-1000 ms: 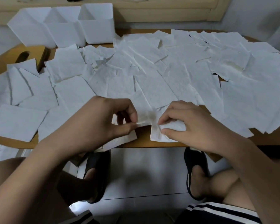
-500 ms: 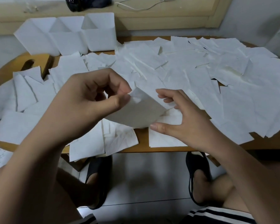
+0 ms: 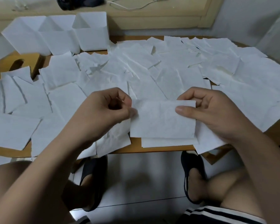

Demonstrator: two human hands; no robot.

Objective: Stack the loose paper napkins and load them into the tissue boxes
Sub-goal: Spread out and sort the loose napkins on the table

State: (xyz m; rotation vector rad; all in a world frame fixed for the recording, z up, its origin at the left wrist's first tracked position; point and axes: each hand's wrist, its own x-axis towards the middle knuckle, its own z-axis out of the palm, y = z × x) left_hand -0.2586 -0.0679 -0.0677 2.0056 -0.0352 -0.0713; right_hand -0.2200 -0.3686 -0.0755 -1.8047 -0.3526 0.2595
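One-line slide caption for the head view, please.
Both hands hold one napkin taut above the table edge.

My fingers hang over the near edge of a wooden table, with 1 flat napkin lying on it just below them. Beyond my fingertips, loose napkins overlap across nearly the whole top. Far past my left fingers, 3 white tissue boxes stand touching in a row.
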